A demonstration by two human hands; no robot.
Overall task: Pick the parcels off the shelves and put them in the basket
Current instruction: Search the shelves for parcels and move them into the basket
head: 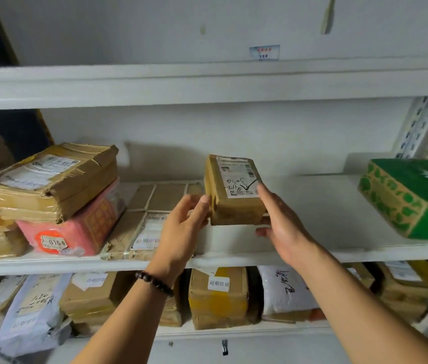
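Observation:
A small brown cardboard parcel (234, 190) with a white label and handwritten numbers is held just above the middle shelf (312, 214). My left hand (184, 227) touches its left side with fingers partly curled. My right hand (281, 227) holds its right side, index finger up along the edge and thumb under the bottom. No basket is in view.
On the middle shelf, a taped brown parcel (52, 179) lies on a pink one (76, 227) at the left, a flat brown parcel (144, 219) sits beside them, and a green box (412, 195) sits at the right. The lower shelf holds several brown boxes and white mailers (286, 290).

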